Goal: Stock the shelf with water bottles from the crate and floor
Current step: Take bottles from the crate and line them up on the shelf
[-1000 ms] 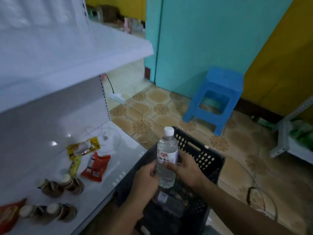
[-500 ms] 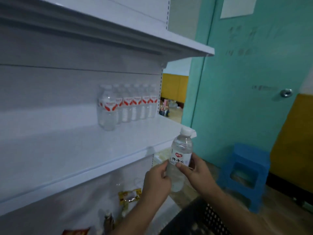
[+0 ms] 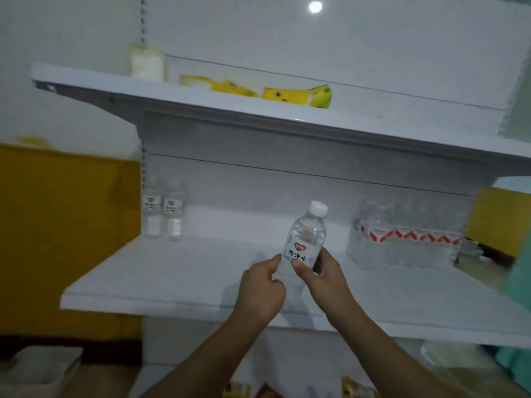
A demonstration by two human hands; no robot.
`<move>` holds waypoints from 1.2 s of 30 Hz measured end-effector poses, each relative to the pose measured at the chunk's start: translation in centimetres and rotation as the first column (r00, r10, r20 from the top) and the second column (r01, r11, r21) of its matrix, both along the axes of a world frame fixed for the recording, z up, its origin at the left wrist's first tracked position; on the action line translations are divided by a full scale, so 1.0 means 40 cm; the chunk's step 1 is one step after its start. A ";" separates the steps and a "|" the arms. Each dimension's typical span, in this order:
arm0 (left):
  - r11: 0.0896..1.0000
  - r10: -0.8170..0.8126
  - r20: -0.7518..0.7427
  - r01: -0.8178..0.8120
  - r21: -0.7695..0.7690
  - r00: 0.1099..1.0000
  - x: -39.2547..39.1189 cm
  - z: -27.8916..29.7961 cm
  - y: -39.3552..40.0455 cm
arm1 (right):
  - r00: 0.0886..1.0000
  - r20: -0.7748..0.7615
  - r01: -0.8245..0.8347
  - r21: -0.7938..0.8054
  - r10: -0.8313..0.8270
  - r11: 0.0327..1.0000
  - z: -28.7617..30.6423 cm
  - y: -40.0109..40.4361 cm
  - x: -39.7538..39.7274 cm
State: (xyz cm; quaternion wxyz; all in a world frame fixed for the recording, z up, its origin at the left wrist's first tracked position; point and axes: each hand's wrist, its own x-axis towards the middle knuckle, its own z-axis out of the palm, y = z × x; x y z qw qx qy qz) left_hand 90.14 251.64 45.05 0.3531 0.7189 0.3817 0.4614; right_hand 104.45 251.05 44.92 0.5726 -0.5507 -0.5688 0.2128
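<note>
A clear water bottle with a white cap and a white label is held upright, slightly tilted, above the front of the white middle shelf. My left hand grips its lower body from the left. My right hand grips it from the right, thumb on the label. Two matching bottles stand at the shelf's back left. A row of several bottles with red-and-white labels stands at the back right. The crate is out of view.
The upper shelf carries a pale jar and yellow packets. Snack packets show at the bottom edge below the middle shelf. A yellow wall lies to the left.
The view swung from the crate on the floor up and left to face the shelf. Both hands lifted the bottle from over the crate up to the middle shelf's front.
</note>
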 end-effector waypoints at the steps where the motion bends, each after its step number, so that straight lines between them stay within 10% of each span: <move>1: 0.999 0.040 0.000 -0.040 0.005 0.999 -0.040 0.002 0.008 | 0.999 -0.005 -0.039 -0.005 0.039 0.999 0.004 0.021 -0.040; 21: 0.912 0.405 0.033 -0.402 -0.076 0.914 -0.165 -0.007 0.051 | 0.938 0.090 -0.320 -0.136 0.334 0.937 -0.007 0.227 -0.201; 28: 0.893 0.420 -0.387 -0.451 0.013 0.821 -0.166 -0.088 0.239 | 0.930 0.112 -0.331 -0.162 0.351 0.929 -0.048 0.435 -0.213; 36: 0.905 0.286 -0.829 -0.420 0.068 0.481 -0.181 -0.243 0.343 | 0.919 0.207 -0.316 -0.121 0.336 0.941 -0.107 0.734 -0.302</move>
